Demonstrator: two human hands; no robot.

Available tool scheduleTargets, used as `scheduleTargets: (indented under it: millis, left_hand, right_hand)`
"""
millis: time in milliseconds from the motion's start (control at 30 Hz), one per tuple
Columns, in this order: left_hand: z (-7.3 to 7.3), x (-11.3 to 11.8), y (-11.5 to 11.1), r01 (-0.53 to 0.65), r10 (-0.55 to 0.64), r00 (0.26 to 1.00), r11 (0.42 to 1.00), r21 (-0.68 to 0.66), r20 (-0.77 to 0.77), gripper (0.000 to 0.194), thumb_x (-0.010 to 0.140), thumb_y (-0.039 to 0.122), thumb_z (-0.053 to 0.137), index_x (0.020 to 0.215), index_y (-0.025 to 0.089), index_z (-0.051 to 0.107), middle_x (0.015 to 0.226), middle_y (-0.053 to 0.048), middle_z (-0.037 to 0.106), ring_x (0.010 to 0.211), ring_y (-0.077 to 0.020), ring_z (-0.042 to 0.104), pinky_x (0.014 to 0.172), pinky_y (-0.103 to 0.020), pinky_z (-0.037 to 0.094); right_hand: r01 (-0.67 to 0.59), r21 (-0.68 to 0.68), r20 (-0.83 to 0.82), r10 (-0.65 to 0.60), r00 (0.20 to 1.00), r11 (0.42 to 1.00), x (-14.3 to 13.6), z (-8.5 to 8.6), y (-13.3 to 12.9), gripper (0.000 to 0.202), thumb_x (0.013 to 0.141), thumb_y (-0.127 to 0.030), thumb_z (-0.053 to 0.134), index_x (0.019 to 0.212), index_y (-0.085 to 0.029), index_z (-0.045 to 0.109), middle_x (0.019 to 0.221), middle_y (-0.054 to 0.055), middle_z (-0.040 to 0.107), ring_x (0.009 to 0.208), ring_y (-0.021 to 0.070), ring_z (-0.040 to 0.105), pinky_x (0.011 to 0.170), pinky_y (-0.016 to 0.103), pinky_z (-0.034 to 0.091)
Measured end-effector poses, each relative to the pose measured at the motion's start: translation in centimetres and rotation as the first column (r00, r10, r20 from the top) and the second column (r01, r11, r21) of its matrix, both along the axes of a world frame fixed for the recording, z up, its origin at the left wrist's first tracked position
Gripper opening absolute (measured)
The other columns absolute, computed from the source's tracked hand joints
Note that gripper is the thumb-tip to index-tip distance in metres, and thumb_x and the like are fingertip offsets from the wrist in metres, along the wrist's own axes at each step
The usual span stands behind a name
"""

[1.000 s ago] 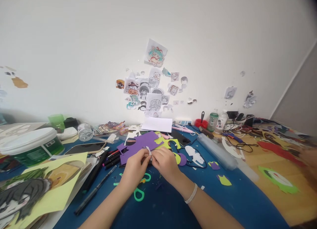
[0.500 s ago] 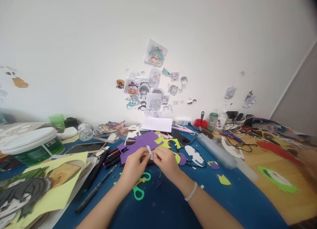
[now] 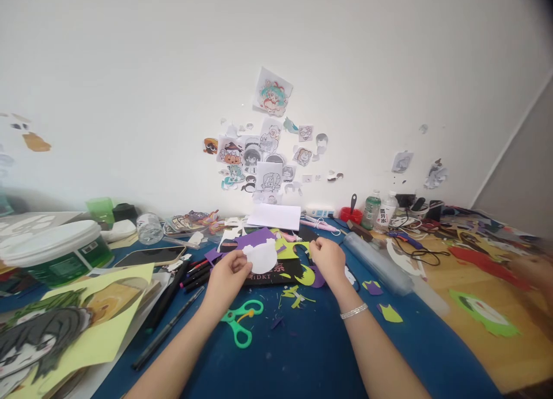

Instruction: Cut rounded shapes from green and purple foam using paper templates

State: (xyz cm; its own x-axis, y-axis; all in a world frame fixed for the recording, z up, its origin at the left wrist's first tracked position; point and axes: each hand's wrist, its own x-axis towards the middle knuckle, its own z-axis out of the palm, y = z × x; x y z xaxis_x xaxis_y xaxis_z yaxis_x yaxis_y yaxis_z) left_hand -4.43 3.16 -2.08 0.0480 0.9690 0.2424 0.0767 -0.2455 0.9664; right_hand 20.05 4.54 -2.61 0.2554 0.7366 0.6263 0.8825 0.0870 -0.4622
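My left hand (image 3: 230, 274) pinches the left edge of a rounded white paper cutout (image 3: 261, 258) with small bumps on top. The cutout is held up over a black box (image 3: 254, 280) with pink lettering. My right hand (image 3: 329, 259) is closed, thumb against the fingers, above the right part of a yellow-green sheet (image 3: 288, 250); whatever its fingertips hold is hidden. Behind the cutout lies a purple sheet (image 3: 256, 236). Green-handled scissors (image 3: 240, 329) rest on the blue table cover (image 3: 298, 370) below my hands, near yellow-green trimmings (image 3: 294, 297).
Pens (image 3: 168, 330), a phone (image 3: 149, 257) and a green tub (image 3: 60, 255) are at the left. To the right lie a clear plastic roll (image 3: 378, 263) and small foam pieces (image 3: 390, 313). Bottles (image 3: 386, 210) stand near the wall. Another person's hand (image 3: 533, 275) is at the right edge.
My hands have moved apart, the right one going right and slightly up. The white cutout now shows its full shape in my left hand. The black box and trimmings have come into view.
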Motion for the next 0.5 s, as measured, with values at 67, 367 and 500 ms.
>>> scheduleTargets:
  millis: [67,367,500]
  left_hand:
    - [0.2,0.0,-0.1,0.023,-0.020,0.999,0.998,-0.052,0.050,0.030,0.063,0.029,0.062,0.086,0.016,0.047,0.058,0.006,0.056,0.055,-0.0141,0.061,0.065,-0.032,0.052]
    - [0.7,0.9,-1.2,0.142,-0.069,0.970,0.938,-0.318,0.232,0.041,0.067,0.014,0.061,0.102,0.011,0.042,0.064,-0.003,0.064,0.055,-0.0126,0.063,0.063,-0.027,0.054]
    - [0.4,1.2,-1.3,0.153,-0.126,0.986,0.946,-0.286,0.109,0.040,0.072,0.022,0.055,0.107,0.010,0.039,0.068,-0.008,0.067,0.060,-0.0153,0.065,0.064,-0.030,0.054]
  right_hand:
    - [0.002,-0.032,0.056,-0.001,0.998,0.999,0.9,-0.6,0.4,0.026,0.068,-0.014,0.054,0.042,-0.017,0.049,0.047,0.007,0.051,0.054,0.0197,0.050,0.046,0.026,0.031]
    - [-0.556,0.045,0.279,0.524,0.805,0.830,-2.7,0.8,-1.1,0.036,0.075,-0.013,0.053,0.110,-0.023,0.056,0.114,0.006,0.055,0.105,0.0214,0.046,0.085,0.036,0.041]
    - [-0.717,0.154,0.196,0.690,0.696,0.680,-4.3,0.7,-1.3,0.015,0.081,-0.016,0.049,0.082,-0.021,0.063,0.088,0.004,0.065,0.091,0.0182,0.054,0.085,0.036,0.039]
